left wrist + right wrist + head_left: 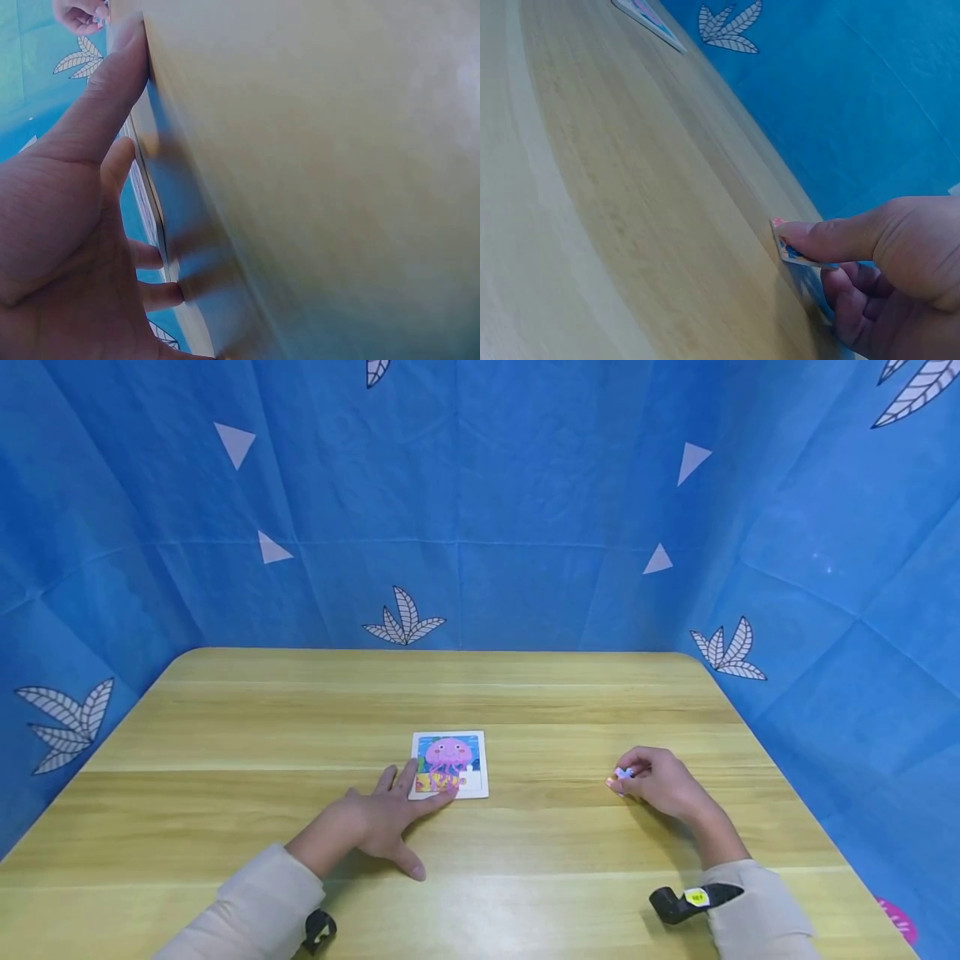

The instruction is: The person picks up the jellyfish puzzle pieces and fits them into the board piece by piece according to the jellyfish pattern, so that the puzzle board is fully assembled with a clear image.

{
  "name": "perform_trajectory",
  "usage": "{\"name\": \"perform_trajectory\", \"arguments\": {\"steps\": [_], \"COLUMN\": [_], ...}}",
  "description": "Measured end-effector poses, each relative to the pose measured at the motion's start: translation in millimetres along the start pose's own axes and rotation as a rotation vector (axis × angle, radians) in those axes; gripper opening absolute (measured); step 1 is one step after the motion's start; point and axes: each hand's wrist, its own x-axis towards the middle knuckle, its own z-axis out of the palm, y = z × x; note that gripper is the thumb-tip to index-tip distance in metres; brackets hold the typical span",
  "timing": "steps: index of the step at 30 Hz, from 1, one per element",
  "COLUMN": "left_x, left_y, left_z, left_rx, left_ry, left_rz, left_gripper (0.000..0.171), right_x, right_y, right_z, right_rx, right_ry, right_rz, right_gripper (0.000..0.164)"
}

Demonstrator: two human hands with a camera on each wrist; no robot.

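A small framed jigsaw puzzle [448, 752] with a pink jellyfish picture lies flat near the middle of the table. One white gap shows at its lower right corner. My left hand [386, 818] is spread with straight fingers, the fingertips touching the frame's left and lower edges. To the right, my right hand [663, 783] pinches a puzzle piece [622, 773] between thumb and fingers, close to the tabletop. In the right wrist view the piece [799, 257] is tilted, its printed side partly covered by the thumb.
The wooden table [540, 877] has rounded far corners. Behind and beside it hangs a blue cloth [525, 485] with leaf and triangle prints. Black straps [686, 902] sit on both wrists, over light sleeves.
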Motion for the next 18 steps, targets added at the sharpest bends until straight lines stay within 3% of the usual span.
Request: {"name": "perform_trajectory", "arguments": {"steps": [8, 12, 18], "left_x": [0.1, -0.5, -0.2], "left_y": [-0.6, -0.2, 0.1], "left_z": [0.7, 0.6, 0.0], "left_rx": [0.0, 0.003, 0.007], "left_ry": [0.001, 0.002, 0.003], "left_rz": [0.007, 0.004, -0.001], "left_gripper": [0.1, 0.1, 0.1], "right_x": [4.2, 6.1, 10.0], "right_y": [-7.1, -9.6, -15.5], "right_z": [10.1, 14.4, 19.8], "right_rx": [-0.038, -0.051, 0.004], "right_ry": [0.027, 0.036, 0.083], "right_rz": [-0.04, -0.073, -0.108], "right_gripper": [0.019, 0.023, 0.024]}}
